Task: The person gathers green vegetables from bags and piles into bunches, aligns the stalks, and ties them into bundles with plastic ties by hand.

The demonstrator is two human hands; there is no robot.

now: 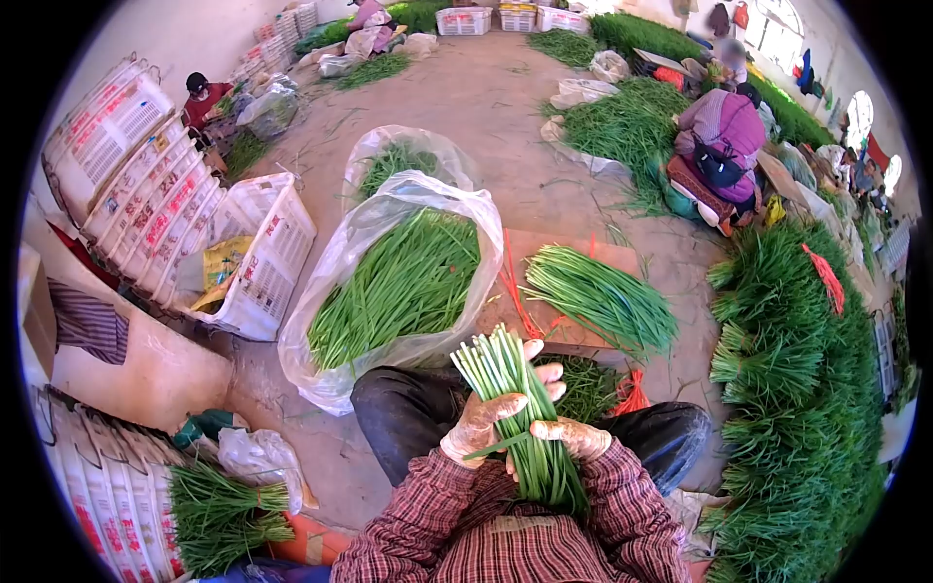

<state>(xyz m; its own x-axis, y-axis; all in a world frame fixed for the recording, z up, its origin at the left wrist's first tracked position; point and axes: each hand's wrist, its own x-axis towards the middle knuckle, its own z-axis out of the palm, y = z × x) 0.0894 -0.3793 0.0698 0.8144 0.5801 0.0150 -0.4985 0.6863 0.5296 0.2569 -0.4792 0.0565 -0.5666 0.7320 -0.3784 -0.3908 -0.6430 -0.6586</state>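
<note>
My left hand (478, 428), in a pale stained glove, wraps round a bunch of chives (525, 452). Its thumb lies across the front and its fingers show behind the stalks. The pale cut ends point up and away, the green leaves down toward my lap. My right hand (573, 437), gloved too, is closed at the bunch's right side, thumb and finger pinching at the leaves. One loose leaf sticks out to the left below my left thumb. Beyond my hands, a pile of chives (603, 296) lies on a low board (501, 316) beside red ties (513, 282).
An open plastic bag (296, 360) full of chives stands front left. White crates (287, 257) are stacked at left. Tied chive bundles (777, 360) line the right side. More red ties (632, 391) hang by my right knee. Co-workers (719, 146) sit among heaps farther back.
</note>
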